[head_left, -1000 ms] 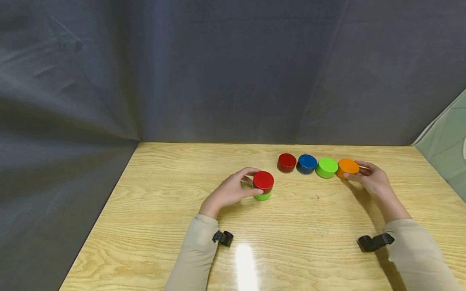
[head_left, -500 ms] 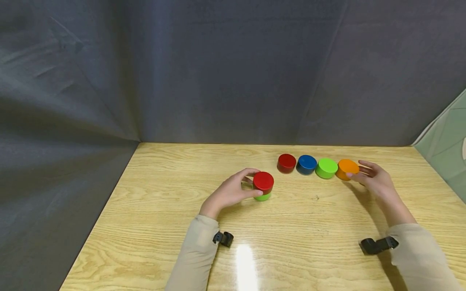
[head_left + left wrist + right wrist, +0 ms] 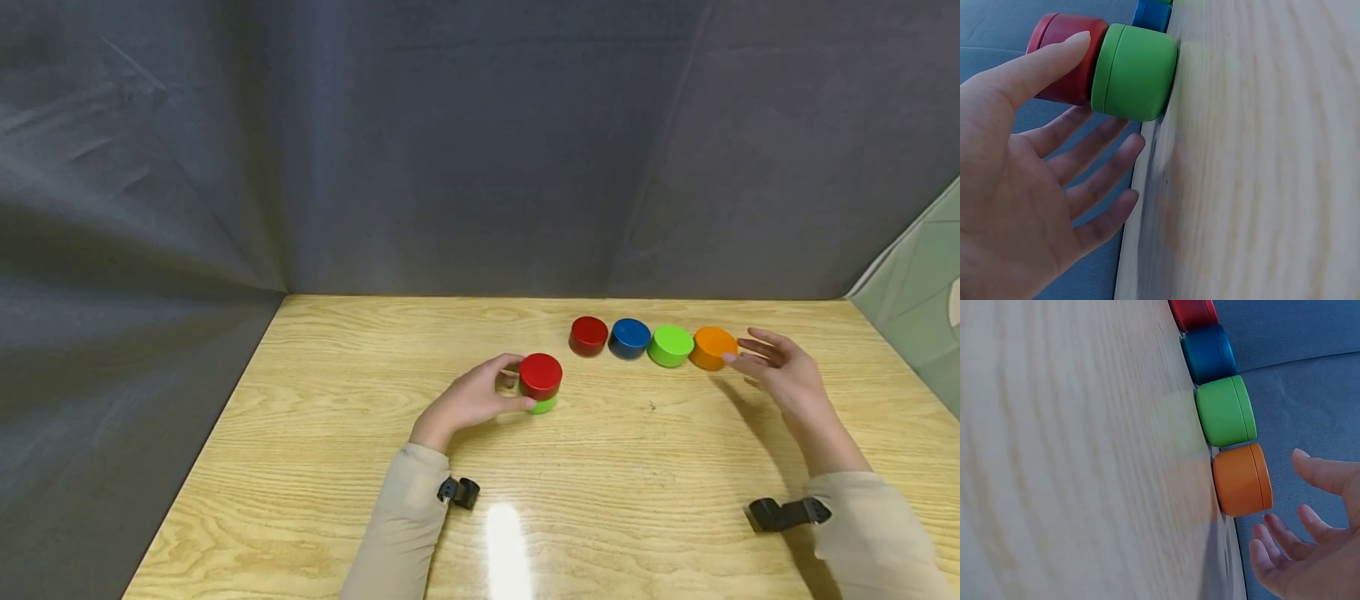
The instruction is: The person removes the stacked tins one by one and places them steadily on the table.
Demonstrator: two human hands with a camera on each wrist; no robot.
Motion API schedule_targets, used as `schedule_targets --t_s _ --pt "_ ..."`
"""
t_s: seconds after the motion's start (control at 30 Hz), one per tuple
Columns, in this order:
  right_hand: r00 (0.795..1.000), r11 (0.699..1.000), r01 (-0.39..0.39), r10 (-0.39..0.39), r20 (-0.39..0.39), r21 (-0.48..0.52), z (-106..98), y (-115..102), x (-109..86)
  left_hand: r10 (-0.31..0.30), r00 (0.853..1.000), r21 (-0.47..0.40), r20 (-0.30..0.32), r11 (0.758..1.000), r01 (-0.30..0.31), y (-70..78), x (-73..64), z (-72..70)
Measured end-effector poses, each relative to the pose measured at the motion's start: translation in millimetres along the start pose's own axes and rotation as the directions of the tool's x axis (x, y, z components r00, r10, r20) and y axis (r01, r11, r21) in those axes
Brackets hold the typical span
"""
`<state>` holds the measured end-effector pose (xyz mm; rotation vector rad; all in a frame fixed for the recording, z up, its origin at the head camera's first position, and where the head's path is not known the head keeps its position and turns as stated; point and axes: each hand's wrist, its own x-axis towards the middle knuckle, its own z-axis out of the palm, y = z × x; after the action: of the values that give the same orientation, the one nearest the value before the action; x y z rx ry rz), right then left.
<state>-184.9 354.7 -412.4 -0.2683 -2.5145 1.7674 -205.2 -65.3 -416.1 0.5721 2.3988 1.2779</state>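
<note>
A: Arms, how placed?
B: Reaching forward from the near side, slanted inward, in beige sleeves (image 3: 405, 508) down to the wrists (with a small black device on each).
A: And with the left hand (image 3: 472, 396)?
B: Spread loosely about the left side of the upper red cylinder (image 3: 540, 375), thumb in front, fingers toward the back (hard to tell whether touching). Stacked squarely on the lower green cylinder (image 3: 543, 406).
A: With the right hand (image 3: 791, 375)?
B: Opened wide, thumb and fingers parted, just beside the orange cylinder (image 3: 712, 347) but apart from it in the wrist view.
A: In what row?
B: From left to right: red (image 3: 588, 337), blue (image 3: 629, 339), green (image 3: 671, 346), then orange, close together.
A: Edges and room?
B: Near the far edge of the counter (image 3: 300, 417), before the dark curtain (image 3: 480, 150). Bare wood between stack and row, with broader stretches left of the stack and between the forearms.
</note>
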Motion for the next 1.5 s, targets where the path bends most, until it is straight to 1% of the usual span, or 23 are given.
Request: schedule_targets --t_s 0.2,0.43,0.57,0.7,0.77,0.93,1.07,1.23,1.37,1.5 --pt "1.000 1.000 0.003 -0.003 -0.009 0.024 -1.3 -0.1 -3.1 -0.015 1.000 -0.002 0.016 1.000 0.015 -1.3 0.2 0.0" --pt "0.999 1.000 0.002 -0.002 -0.046 0.000 -2.8 -0.7 -8.8 0.003 1.000 -0.025 0.023 1.000 -0.003 -5.1 2.6 0.6" --pt "0.998 1.000 0.000 0.002 -0.066 0.029 -1.8 -2.7 -12.4 0.005 1.000 -0.012 0.017 1.000 -0.004 -6.6 3.4 0.3" --pt "0.996 0.999 0.039 -0.037 -0.083 0.033 1.2 -6.0 -16.7 -0.001 1.000 0.013 0.003 1.000 0.001 -6.6 3.1 -0.6" --pt "0.993 0.998 0.065 -0.064 -0.095 0.013 2.9 -8.4 -18.9 -0.001 1.000 0.015 0.003 1.000 0.001 -6.8 2.9 -0.8" --pt "0.988 0.994 0.114 -0.113 -0.103 0.002 7.2 -14.1 -24.6 0.012 1.000 0.009 0.012 1.000 -0.013 -8.2 2.3 -0.6" --pt "0.988 0.991 0.131 -0.130 -0.086 0.008 12.0 -17.6 -30.1 0.023 1.000 0.011 0.017 1.000 -0.023 -9.7 2.0 -0.2" --pt "0.989 0.988 0.146 -0.144 -0.043 0.047 17.3 -19.9 -35.8 0.022 1.000 0.022 0.015 0.999 -0.023 -10.7 2.1 1.0" --pt "0.989 0.988 0.148 -0.147 -0.023 0.054 21.2 -22.5 -39.5 0.022 1.000 0.026 0.011 0.999 -0.023 -10.8 2.4 1.9" --pt "0.989 0.989 0.148 -0.148 -0.014 0.016 26.1 -27.1 -43.4 0.019 1.000 0.032 0.009 0.999 -0.019 -11.5 2.9 2.5"
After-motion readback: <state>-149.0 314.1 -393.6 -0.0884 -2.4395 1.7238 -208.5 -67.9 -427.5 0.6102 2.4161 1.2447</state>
